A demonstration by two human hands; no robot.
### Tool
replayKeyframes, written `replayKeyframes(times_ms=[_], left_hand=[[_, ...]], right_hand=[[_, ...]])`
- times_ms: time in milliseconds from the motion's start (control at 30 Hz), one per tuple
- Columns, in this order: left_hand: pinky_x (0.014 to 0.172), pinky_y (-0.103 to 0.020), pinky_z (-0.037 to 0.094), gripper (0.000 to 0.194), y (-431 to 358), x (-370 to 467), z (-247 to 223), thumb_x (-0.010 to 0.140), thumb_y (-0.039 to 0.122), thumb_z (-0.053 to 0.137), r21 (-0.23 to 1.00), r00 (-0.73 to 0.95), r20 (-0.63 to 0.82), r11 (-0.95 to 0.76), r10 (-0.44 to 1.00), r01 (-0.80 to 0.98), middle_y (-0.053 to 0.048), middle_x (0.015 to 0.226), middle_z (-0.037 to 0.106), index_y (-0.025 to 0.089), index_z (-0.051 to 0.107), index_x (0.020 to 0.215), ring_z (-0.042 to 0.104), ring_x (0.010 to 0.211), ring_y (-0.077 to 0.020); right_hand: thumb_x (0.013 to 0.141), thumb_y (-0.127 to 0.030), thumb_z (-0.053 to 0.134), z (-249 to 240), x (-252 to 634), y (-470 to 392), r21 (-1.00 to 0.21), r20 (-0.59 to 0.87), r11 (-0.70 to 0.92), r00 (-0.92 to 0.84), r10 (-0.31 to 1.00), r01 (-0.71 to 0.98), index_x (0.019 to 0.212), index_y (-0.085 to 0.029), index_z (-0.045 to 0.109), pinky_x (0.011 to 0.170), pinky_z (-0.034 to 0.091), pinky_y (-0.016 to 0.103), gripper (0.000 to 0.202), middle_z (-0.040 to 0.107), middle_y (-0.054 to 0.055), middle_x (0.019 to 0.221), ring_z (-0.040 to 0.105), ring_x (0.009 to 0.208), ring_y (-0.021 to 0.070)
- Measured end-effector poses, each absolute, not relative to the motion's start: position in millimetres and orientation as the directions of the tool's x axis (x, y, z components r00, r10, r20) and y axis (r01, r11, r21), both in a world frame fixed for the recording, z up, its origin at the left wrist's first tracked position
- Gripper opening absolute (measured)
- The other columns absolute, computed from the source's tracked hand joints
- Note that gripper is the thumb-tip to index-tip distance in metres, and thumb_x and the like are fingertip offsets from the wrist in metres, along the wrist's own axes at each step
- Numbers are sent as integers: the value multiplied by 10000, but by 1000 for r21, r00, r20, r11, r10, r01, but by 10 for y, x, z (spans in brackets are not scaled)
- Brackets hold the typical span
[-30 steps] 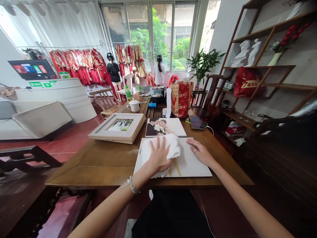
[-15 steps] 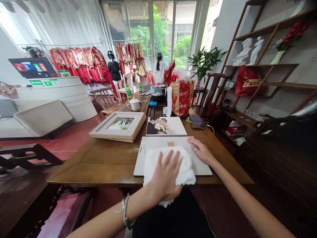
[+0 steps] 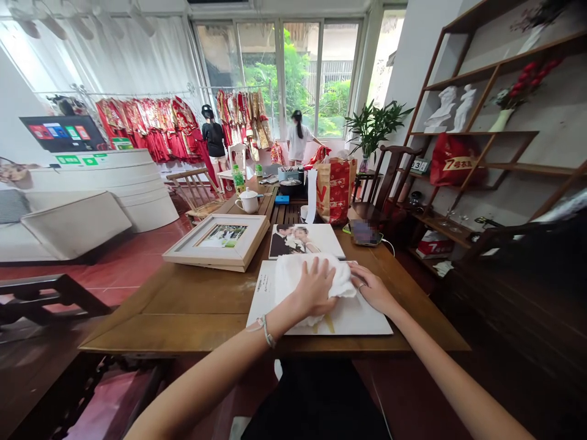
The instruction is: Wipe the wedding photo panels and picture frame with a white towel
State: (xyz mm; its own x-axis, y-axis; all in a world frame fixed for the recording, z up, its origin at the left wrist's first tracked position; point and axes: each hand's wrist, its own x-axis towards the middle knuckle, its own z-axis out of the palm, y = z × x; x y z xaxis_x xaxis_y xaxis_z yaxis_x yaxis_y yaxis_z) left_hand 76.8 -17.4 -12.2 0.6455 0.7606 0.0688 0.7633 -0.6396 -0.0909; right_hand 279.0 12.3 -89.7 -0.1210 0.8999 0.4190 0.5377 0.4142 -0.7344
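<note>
Working at a wooden table [image 3: 183,299], over a white board [image 3: 362,321] lying flat by the near edge, to the right of a framed picture [image 3: 222,236] and just in front of a photo of two people [image 3: 305,239]. Pressing a white cloth [image 3: 288,281] onto the board with the left hand [image 3: 316,290], spread on top with fingers apart. Resting the right hand [image 3: 372,290] flat along the board's right edge, beside the cloth, with fingers close together.
</note>
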Motion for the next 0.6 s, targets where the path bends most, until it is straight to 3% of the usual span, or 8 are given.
replayKeyframes(times_ms=[267,433,600], left_hand=[[1043,-550,139,775,-972,582,-76,775,507,445,-47,832,50,-831,552,554,-149,1479,158,133,191,1405,75,1338,-371],[1020,-540,198,720,-652,716,-87,800,503,422,-75,758,47,-755,650,652,-172,1454,223,115,253,1383,162,1318,-371],[983,-559,238,658,-100,979,-121,819,471,417,-116,684,88,-674,724,729,-195,1415,296,102,314,1354,247,1281,-375]], right_hand=[[769,-192,479,-845,2758,73,-761,401,392,-101,911,517,1078,-238,644,1079,272,467,354,557,63,1273,422,1259,222],[745,-220,505,-857,2775,89,-777,401,397,-101,910,489,1049,-219,659,1068,289,459,341,574,78,1253,445,1240,236],[721,-275,542,-859,2791,87,-780,412,417,-118,903,467,1148,-222,599,1017,348,463,434,559,80,1275,470,1214,270]])
